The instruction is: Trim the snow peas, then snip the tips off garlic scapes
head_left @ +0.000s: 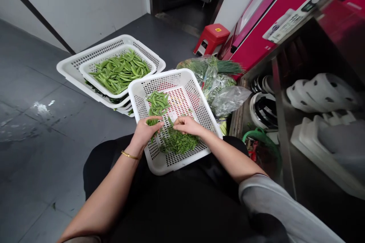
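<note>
A white label [293, 19] is sticking on the big pink box [256, 41], up and to the right of the white basket [173, 73], but its writing is too small to read. The red stool [212, 34] far behind the white basket is wearing one yellow sticker, and that is too tiny to read too.

The white basket is sitting on the person's lap. Both hands are reaching into its near end. The left hand [145, 131] is curling shut around a pea pod [154, 122]. The right hand [186, 125] is pinching its thumb and finger together at the other end of the pod. The two hands are almost touching.

Two piles are lying inside the white basket. One pile of pea pods [157, 102] is lying just past the hands. One heap of green scraps [178, 142] is lying under the right hand, at the near edge.

A stack of baskets [71, 68] is sitting on the floor [42, 140] to the left of the white basket, touching its far corner. The top one is holding many more pods [119, 70]. Plastic bags [228, 100] of greens are lying just to the right of the white basket. One gold bangle [129, 155] is sitting on the left wrist.
</note>
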{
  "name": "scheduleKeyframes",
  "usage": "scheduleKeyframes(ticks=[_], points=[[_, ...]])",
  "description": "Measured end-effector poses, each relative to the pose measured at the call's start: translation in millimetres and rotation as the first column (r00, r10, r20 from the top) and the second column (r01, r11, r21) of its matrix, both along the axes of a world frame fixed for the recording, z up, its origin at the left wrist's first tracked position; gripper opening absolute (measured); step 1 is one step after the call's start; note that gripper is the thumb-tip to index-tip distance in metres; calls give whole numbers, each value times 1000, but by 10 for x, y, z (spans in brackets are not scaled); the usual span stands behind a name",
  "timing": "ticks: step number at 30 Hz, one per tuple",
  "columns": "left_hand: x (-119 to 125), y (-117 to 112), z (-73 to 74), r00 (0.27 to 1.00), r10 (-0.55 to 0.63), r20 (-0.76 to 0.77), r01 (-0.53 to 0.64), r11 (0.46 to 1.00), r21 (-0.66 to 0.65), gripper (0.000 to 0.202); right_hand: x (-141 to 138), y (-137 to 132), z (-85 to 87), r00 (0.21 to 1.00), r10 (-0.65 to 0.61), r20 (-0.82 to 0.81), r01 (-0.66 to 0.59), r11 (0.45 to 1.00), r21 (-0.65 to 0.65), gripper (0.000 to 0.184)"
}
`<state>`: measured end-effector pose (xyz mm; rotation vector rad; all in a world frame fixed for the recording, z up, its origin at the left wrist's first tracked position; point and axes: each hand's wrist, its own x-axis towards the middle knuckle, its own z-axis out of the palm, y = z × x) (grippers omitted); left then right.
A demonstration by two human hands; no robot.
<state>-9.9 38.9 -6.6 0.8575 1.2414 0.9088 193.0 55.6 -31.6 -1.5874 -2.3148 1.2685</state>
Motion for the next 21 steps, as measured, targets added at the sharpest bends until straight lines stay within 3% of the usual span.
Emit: scheduleKeyframes(ticks=[3,5,6,8,9,11,13,15,17,21], points=[[99,-75,5,990,-124,61,122,992,31,29,-11,-254,65,918,-152,-366,80,975,-205,26],[119,-108,25,977,-170,126,167,985,31,26,-29,-328,118,884,-151,-443,72,979,-191,25],[116,-118,37,970,-194,148,194,981,19,25,-26,-337,164,887,-123,-445,75,990,-123,24],[95,-126,57,952,-249,179,259,966,-29,24,3,-323,299,922,-11,-388,63,991,122,20],[82,-127,62,942,-274,195,288,956,-51,23,22,-309,381,944,63,-325,26,965,262,17],[64,-129,64,924,-304,231,329,941,-77,20,43,-290,538,968,201,-148,-108,872,478,17],[63,-134,52,906,-321,277,356,931,-85,17,19,-293,645,960,278,38,-247,776,580,20],[81,-139,30,883,-326,338,377,921,-96,15,-50,-317,673,949,267,168,-311,711,631,22],[110,-135,4,874,-287,393,360,924,-127,16,-127,-351,631,958,188,216,-286,671,684,23],[152,-87,-40,921,-45,386,124,975,-182,18,-95,-398,504,994,20,106,-93,653,752,28]])
